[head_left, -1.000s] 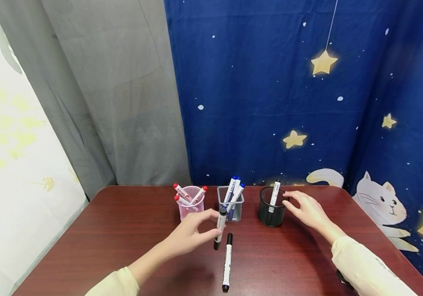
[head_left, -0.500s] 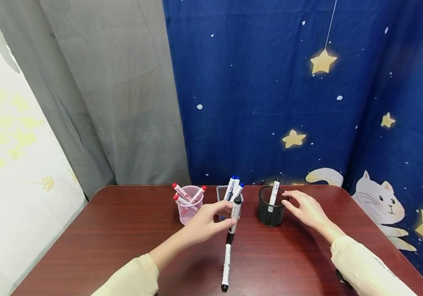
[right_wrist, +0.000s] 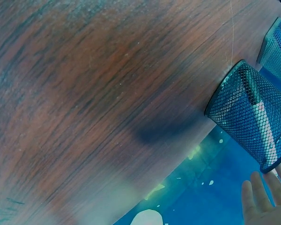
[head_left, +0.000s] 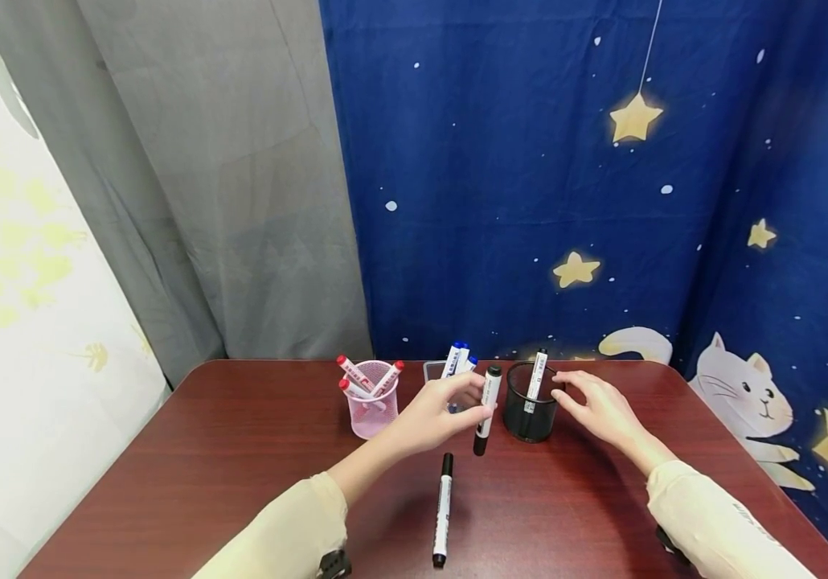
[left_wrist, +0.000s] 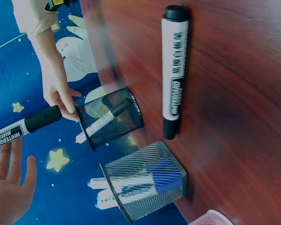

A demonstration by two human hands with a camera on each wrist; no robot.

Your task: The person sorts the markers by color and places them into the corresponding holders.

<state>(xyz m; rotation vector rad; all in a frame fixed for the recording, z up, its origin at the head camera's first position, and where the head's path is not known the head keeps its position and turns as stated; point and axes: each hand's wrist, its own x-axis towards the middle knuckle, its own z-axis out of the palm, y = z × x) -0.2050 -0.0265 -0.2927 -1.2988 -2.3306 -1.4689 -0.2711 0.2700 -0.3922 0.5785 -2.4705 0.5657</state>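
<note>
Between thumb and fingers my left hand (head_left: 437,412) pinches a black-capped whiteboard marker (head_left: 487,410), tilted nearly upright above the table just left of the round black mesh pen cup (head_left: 530,420). My right hand (head_left: 595,408) touches that cup's rim on its right side, fingers fairly straight. One black marker (head_left: 538,378) leans inside the cup. Another whiteboard marker (left_wrist: 173,70) with black ends lies on the table in front, nearer to me. Behind my left hand, blue-capped markers (head_left: 455,360) stand in a square mesh holder (left_wrist: 145,180), partly hidden in the head view.
A pink mesh cup (head_left: 374,418) with red-capped markers (head_left: 353,371) stands at the left of the row. The brown table (head_left: 240,450) ends at a back edge against grey and blue curtains (head_left: 501,201).
My left hand has carried the marker rightward and slightly up, from before the square holder to near the black cup. My right hand has stayed at the cup's rim.
</note>
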